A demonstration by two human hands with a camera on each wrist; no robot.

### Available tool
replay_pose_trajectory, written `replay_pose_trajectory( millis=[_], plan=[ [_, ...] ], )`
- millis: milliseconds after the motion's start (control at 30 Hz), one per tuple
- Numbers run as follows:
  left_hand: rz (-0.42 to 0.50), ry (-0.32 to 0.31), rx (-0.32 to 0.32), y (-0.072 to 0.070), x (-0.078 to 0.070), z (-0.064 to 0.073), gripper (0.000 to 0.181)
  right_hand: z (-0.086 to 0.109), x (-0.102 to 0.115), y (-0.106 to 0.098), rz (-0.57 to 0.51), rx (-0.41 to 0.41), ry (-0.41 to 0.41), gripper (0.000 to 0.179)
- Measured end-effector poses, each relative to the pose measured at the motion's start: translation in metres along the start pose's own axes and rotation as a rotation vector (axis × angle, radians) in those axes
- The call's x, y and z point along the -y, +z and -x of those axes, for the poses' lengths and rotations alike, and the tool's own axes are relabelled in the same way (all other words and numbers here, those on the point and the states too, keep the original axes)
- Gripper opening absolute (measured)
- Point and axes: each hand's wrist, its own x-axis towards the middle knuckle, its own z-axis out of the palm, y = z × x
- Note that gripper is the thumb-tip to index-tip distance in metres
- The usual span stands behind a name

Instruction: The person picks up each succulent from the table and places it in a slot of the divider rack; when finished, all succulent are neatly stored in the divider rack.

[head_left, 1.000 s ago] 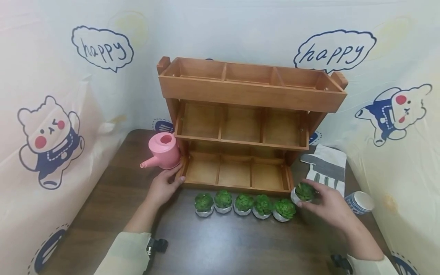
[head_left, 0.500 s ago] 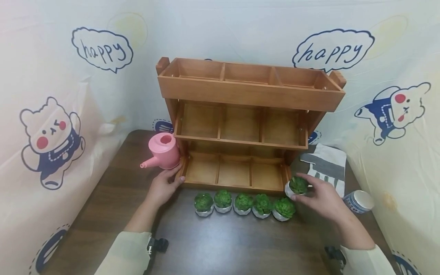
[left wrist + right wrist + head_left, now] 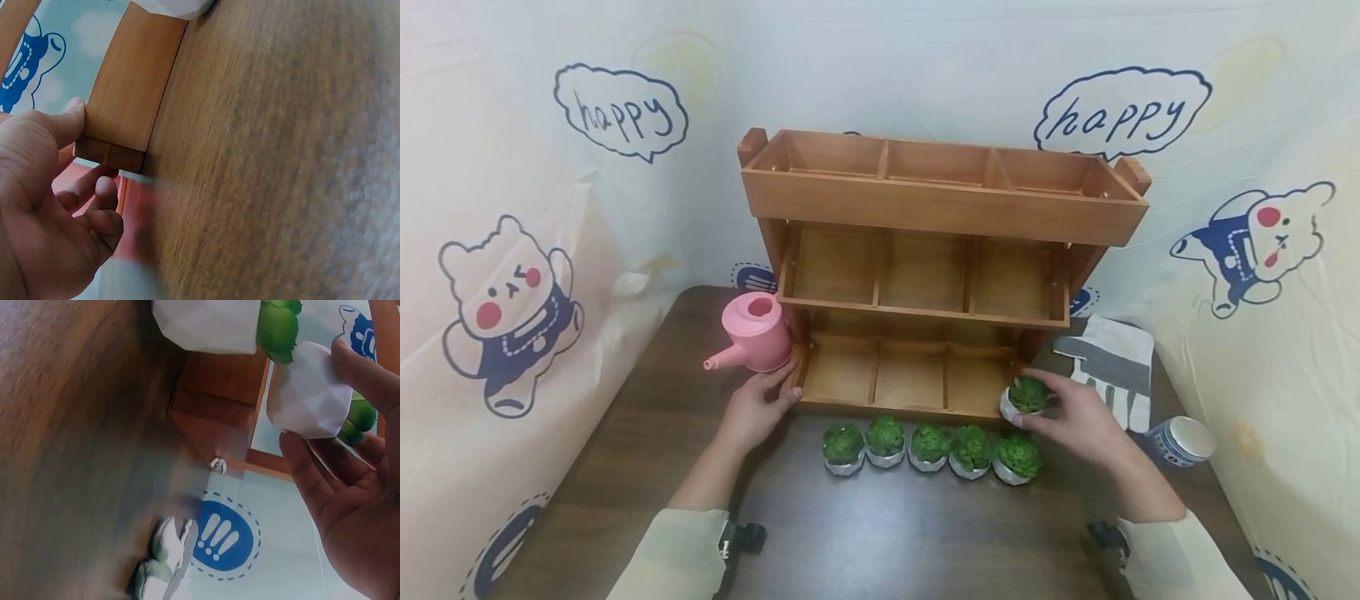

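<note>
My right hand point(image 3: 1078, 417) holds a small potted succulent point(image 3: 1027, 395) between thumb and fingers, at the right front corner of the wooden shelf's bottom tier. The right wrist view shows its white faceted pot point(image 3: 310, 394) raised off the table. With my left hand point(image 3: 758, 414) I grip the left front corner of the three-tier wooden plant shelf point(image 3: 940, 204); the thumb lies on the front board point(image 3: 134, 81) and the fingers are around its end. Several more potted succulents point(image 3: 929, 446) stand in a row before the shelf.
A pink watering can point(image 3: 758, 333) stands left of the shelf, close to my left hand. On the right lie grey and white gloves point(image 3: 1112, 367) and a blue-and-white container point(image 3: 1182, 442). Patterned cloth point(image 3: 887, 67) hangs behind and at both sides.
My right hand has moved left and slightly up with the succulent, from beside the shelf to over the bottom tier's right corner. The left hand keeps its grip in the same place.
</note>
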Motion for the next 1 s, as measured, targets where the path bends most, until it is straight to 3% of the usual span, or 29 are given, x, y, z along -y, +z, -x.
replay_pose_trajectory(
  millis=[1000],
  plan=[
    [0.016,0.015,-0.004,0.000,0.000,0.000,0.068,-0.039,0.018,0.023,0.011,0.070,-0.009,0.073]
  ],
)
